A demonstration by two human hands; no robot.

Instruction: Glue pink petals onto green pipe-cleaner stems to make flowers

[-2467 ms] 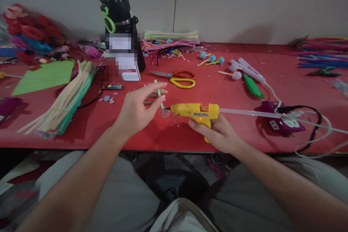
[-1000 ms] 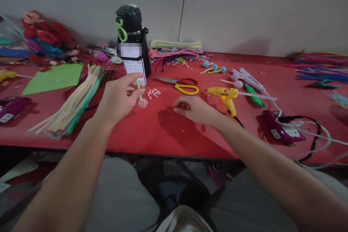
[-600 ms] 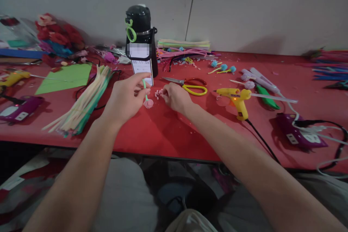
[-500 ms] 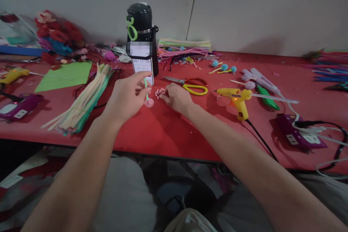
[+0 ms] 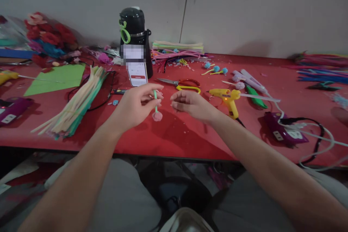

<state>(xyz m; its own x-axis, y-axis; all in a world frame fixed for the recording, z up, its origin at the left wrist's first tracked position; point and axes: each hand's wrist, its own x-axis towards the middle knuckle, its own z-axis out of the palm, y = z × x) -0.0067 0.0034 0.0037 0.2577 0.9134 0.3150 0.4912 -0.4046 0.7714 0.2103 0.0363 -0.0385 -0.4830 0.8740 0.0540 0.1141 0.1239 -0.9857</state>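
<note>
My left hand [image 5: 136, 107] is closed in a pinch on a pipe-cleaner flower [image 5: 157, 116], its short green stem between thumb and fingers and its pink fuzzy head hanging down. To the right of it, my right hand [image 5: 191, 106] is raised a little over the table, fingers curled towards the thumb. Whatever is between those fingertips, if anything, is too small to make out. Small pink bits [image 5: 160, 94] lie behind my left fingers, mostly hidden. Just beyond the hands are scissors [image 5: 189, 86] with red and yellow handles.
A yellow glue gun [image 5: 230, 98] lies to the right, near a purple power strip [image 5: 282, 130] with cables. Left are a pipe-cleaner bundle [image 5: 73, 105] and a green sheet [image 5: 54, 79]. A phone [image 5: 137, 76] leans against a black bottle [image 5: 134, 25]. Blue-headed flowers [image 5: 216, 69] lie behind.
My right hand has lifted from the pink bits and drawn back towards me. My left hand, still holding the flower, has come slightly nearer and to the right. The view has shifted.
</note>
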